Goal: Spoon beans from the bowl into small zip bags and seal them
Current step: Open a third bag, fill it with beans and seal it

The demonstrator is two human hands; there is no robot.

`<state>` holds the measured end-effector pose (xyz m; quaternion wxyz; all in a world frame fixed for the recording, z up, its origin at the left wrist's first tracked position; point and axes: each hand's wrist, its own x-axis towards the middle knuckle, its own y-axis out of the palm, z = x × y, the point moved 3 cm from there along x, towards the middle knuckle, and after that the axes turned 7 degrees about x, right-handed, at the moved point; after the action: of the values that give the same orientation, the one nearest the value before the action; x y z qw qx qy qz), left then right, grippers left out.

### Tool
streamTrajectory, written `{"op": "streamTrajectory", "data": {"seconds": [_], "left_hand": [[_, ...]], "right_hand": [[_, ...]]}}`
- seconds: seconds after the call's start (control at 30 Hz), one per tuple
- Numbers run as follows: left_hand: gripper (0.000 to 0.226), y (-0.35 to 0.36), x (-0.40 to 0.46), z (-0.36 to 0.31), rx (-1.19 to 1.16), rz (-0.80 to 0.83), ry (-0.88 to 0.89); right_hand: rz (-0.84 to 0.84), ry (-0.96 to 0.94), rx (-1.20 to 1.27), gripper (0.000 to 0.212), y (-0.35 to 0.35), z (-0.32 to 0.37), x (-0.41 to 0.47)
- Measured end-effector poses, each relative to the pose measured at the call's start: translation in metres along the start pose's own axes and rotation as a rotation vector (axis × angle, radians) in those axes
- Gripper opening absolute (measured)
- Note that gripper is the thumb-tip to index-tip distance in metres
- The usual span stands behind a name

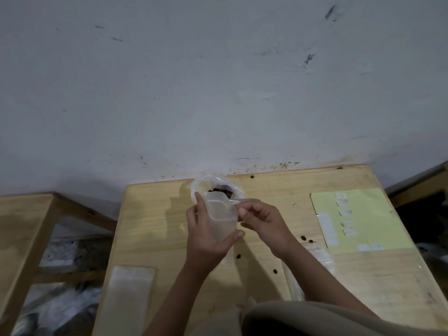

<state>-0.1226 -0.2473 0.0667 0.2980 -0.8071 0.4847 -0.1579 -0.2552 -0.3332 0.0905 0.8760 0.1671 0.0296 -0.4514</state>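
A clear bowl (201, 184) with dark brown beans (221, 191) stands at the far edge of the wooden table (155, 214), by the wall. My left hand (206, 236) holds a small clear zip bag (221, 223) upright in front of the bowl, its mouth open. My right hand (261, 220) grips a clear plastic spoon (238, 201) whose tip is at the bag's mouth. I cannot tell whether beans are in the bag.
A stack of empty zip bags (129, 294) lies at the near left of the table. A yellow sheet with white labels (363, 219) lies at the right. More clear bags (322, 258) lie beside my right forearm. Several loose beans dot the tabletop. A wooden frame (29, 238) stands left.
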Motion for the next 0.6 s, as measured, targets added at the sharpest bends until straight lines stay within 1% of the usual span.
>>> {"op": "streamTrajectory", "data": {"seconds": [0.07,0.13,0.2,0.23,0.27,0.33,0.4,0.47,0.5,0.53,0.6], "left_hand": [[0.130,0.000,-0.007,-0.005,-0.024,0.029,0.017],[0.128,0.000,-0.016,-0.012,-0.079,0.062,0.001],[0.119,0.000,-0.025,-0.021,-0.096,0.073,-0.043],[0.113,0.001,-0.028,-0.026,-0.082,0.073,-0.064],[0.108,0.002,-0.032,-0.029,-0.069,0.074,-0.078],[0.099,0.005,-0.040,-0.034,-0.066,0.064,-0.067],[0.082,0.005,-0.048,-0.040,-0.116,0.031,-0.040],[0.051,0.002,-0.055,-0.046,-0.213,-0.037,-0.058],[0.035,0.001,-0.057,-0.050,-0.246,-0.071,-0.065],[0.024,-0.001,-0.058,-0.053,-0.269,-0.105,-0.063],[0.016,-0.001,-0.060,-0.059,-0.313,-0.126,-0.063]], "right_hand": [[-0.023,-0.024,0.051,0.012,-0.003,0.001,-0.005],[-0.065,-0.020,0.115,0.027,-0.008,-0.001,-0.012],[-0.060,-0.002,0.186,0.040,-0.013,-0.004,-0.021],[-0.043,-0.007,0.204,0.039,-0.013,-0.004,-0.027],[-0.035,-0.019,0.216,0.033,-0.013,-0.004,-0.033],[-0.085,-0.056,0.215,0.020,-0.013,-0.002,-0.047],[-0.173,-0.092,0.206,0.012,-0.018,-0.002,-0.057],[-0.240,-0.109,0.188,0.008,-0.025,0.001,-0.065],[-0.266,-0.116,0.180,0.008,-0.030,0.002,-0.068],[-0.290,-0.121,0.175,0.010,-0.034,0.004,-0.072],[-0.310,-0.133,0.164,0.014,-0.041,0.008,-0.078]]}}
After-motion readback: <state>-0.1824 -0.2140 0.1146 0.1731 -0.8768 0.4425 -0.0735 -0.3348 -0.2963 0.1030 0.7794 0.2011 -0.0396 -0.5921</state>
